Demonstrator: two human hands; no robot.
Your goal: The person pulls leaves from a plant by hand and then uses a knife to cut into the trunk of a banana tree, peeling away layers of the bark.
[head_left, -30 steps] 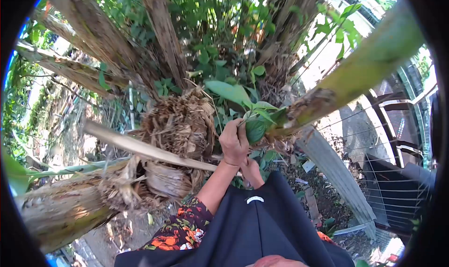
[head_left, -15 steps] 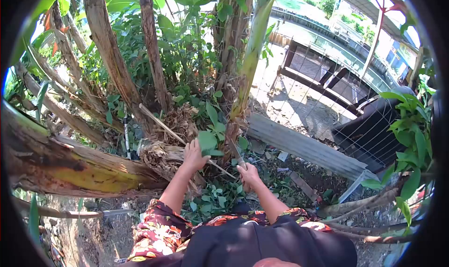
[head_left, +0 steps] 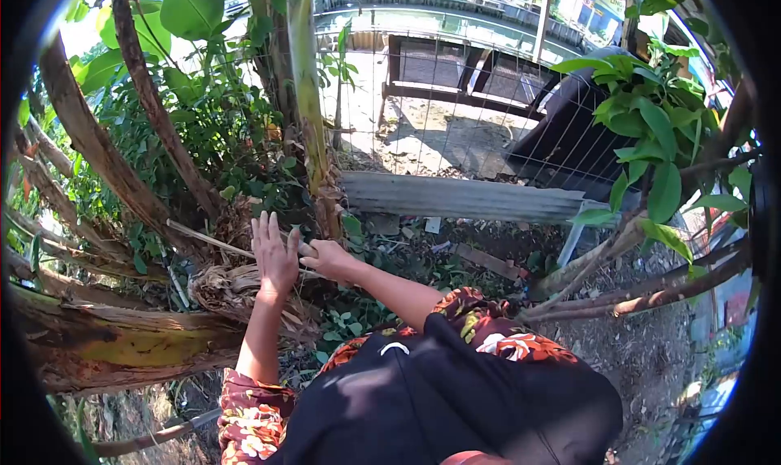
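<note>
My left hand (head_left: 275,257) is open, its fingers stretched out and close together, above a shredded banana stump (head_left: 232,284). A thin pale stick (head_left: 207,239) slants across the stump and passes behind this hand. Close on its right, my right hand (head_left: 332,261) is closed around the handle of a knife (head_left: 307,250). The blade is hidden from this angle, on the far side of my left hand. Just beyond both hands stands a green banana stem (head_left: 306,82) with a brown, peeling base.
A thick fallen banana trunk (head_left: 122,339) lies at the left. Brown trunks (head_left: 106,156) lean behind it. Ahead are a corrugated metal sheet (head_left: 464,198) and a wire fence (head_left: 439,131). A leafy branch (head_left: 651,131) hangs at the right, above low branches (head_left: 643,298).
The view has swung right. My right hand has moved left with the knife, up beside my left hand. My left hand's fingers have straightened, and the leaf by it no longer shows.
</note>
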